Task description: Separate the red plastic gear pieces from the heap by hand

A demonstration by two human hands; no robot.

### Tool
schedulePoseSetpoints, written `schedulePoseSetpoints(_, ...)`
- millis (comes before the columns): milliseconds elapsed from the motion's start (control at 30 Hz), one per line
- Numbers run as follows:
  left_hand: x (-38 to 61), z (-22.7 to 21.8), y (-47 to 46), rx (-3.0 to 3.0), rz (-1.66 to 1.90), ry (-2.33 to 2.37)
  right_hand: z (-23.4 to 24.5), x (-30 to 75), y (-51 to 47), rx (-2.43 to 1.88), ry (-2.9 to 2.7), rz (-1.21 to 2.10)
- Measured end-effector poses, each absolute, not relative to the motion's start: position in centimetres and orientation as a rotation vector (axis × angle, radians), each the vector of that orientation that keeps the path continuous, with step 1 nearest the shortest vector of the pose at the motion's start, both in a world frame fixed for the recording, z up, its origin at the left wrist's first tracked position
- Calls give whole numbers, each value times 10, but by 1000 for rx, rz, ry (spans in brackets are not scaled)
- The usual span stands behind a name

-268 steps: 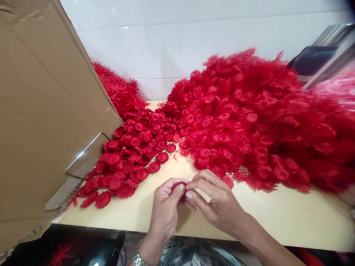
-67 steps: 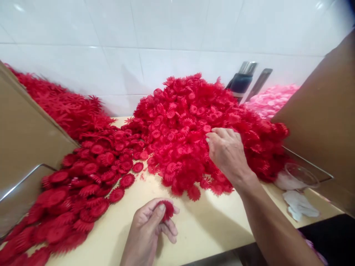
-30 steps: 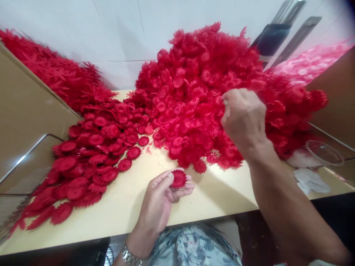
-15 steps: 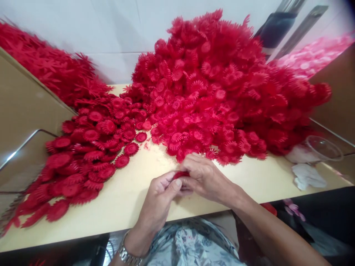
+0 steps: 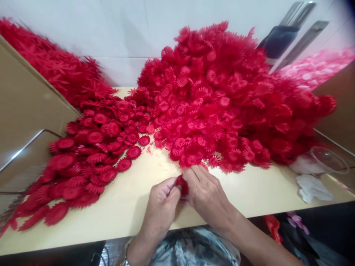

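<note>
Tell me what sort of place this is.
Probably a handcraft work area: a large heap of red, fringed, flower-like pieces lies on a flat, pale-yellow tabletop, with a flat brown cardboard panel at one side.

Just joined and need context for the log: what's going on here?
A person is working bare-handed at a pale tabletop. The left hand holds a small red piece, and the right hand touches it, partly hiding it. Behind is a large heap of red fringed pieces; darker red discs lie piled to the left.
</note>
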State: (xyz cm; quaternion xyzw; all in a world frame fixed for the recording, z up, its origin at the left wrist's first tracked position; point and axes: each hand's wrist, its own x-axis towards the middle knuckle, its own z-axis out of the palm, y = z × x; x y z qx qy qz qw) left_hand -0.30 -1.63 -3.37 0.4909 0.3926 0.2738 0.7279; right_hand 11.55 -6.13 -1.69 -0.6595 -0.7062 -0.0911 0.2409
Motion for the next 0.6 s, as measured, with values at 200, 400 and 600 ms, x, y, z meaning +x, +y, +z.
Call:
schedulePoseSetpoints(200,-1,-28,-19,1023,605,867,-12,114,-58,-1834,-1927,-275)
schedulePoseSetpoints(400,1,-17,-18,856,546,812,-6,129,-53,-1641,-1867,105)
schedulePoseSetpoints(600,-5,-11,-14,979,442,856,-4,141,-47,-1701,-1893,-263)
